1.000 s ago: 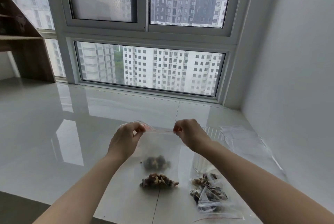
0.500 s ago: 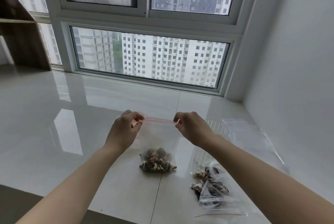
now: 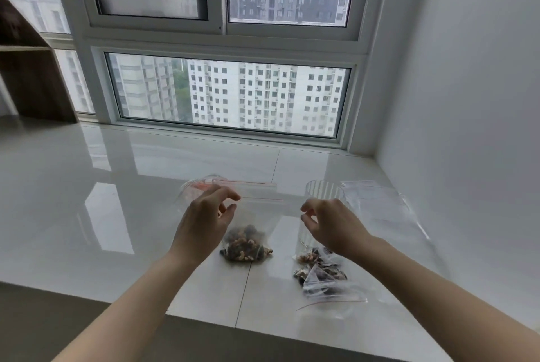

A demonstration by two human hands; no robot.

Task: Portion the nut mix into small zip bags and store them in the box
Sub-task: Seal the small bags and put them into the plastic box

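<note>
On white sill, two nut bags [image 3: 247, 240], one cup [image 3: 323, 192], two hands [image 3: 204, 222].

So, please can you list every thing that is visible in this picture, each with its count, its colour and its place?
zip bag of nut mix: 1, clear with red zip line, brown nuts inside, on the ledge between the hands
second bag of nut mix: 1, clear, crumpled, dark and brown contents, near edge, below the right hand
plastic cup: 1, clear, ribbed, behind the right hand
empty zip bags: count unclear, clear, flat by the right wall
clear container: 1, partly hidden behind the left hand
ledge: 1, glossy white tiles, under the window
window: white frame, at the back
wooden shelf: 1, brown, far left
left hand: open, over the bag
right hand: open, loosely curled
</note>
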